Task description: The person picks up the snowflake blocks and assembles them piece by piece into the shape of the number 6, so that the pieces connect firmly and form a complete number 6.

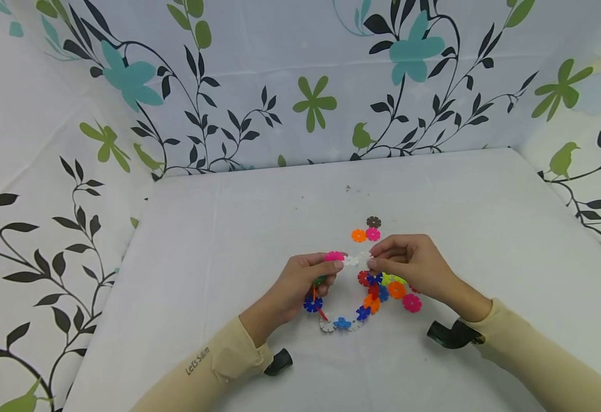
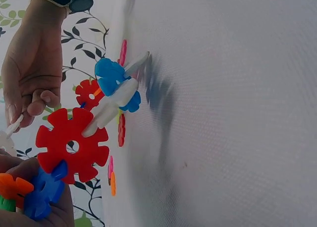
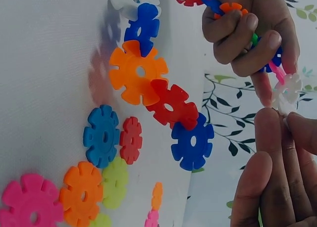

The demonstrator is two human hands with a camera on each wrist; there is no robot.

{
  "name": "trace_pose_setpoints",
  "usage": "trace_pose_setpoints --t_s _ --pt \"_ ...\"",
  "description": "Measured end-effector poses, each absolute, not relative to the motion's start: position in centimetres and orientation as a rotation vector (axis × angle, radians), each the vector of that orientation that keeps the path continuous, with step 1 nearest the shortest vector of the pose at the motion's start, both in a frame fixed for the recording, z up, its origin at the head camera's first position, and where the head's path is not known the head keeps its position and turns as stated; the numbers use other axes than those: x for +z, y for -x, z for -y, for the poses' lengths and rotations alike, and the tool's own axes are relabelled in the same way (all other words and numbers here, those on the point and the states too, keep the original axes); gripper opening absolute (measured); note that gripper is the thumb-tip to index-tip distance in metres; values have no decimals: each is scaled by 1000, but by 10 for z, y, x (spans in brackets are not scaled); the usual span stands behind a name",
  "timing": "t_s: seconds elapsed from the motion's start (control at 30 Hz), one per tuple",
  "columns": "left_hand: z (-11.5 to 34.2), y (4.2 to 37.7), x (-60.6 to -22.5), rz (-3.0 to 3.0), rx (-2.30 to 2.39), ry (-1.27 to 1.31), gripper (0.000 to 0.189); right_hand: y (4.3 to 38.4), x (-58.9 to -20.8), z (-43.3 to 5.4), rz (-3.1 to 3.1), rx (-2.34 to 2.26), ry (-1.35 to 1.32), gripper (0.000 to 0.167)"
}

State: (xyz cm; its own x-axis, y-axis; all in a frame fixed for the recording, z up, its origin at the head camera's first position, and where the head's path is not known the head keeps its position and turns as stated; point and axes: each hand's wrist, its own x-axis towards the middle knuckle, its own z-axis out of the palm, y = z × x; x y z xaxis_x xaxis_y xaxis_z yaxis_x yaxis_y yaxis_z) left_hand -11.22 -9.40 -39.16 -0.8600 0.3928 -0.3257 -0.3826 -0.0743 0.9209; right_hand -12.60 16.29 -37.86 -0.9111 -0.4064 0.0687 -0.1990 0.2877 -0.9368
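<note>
A chain of slotted plastic flower discs hangs in a curve below the hands, its lower end a dark blue disc [image 3: 193,141]. My left hand [image 1: 300,283] grips the chain's upper part, thumb on a pink disc [image 1: 334,256], with a white disc [image 1: 351,261] joined to its right. Lower fingers curl round blue and orange discs [image 2: 45,193] of the same chain. Facing it, my right hand [image 1: 416,266] pinches another white disc [image 1: 364,258] between thumb and fingertips, its edge right at the first white one. A red disc [image 2: 59,157] dangles below the left hand.
Loose discs lie under and beside the right hand: orange [image 1: 396,289], pink [image 1: 411,302], blue and lime ones. Farther back are a brown disc [image 1: 374,221], an orange one and a pink one. A leaf-patterned curtain [image 1: 259,74] stands behind the white table [image 1: 202,229].
</note>
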Motion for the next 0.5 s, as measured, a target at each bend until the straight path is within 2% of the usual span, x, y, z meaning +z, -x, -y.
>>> trace_pose_setpoints --t_s 0.5 --pt "91 112 -393 -1675 2032 17 24 128 -378 -155 -2439 -1734 596 9"
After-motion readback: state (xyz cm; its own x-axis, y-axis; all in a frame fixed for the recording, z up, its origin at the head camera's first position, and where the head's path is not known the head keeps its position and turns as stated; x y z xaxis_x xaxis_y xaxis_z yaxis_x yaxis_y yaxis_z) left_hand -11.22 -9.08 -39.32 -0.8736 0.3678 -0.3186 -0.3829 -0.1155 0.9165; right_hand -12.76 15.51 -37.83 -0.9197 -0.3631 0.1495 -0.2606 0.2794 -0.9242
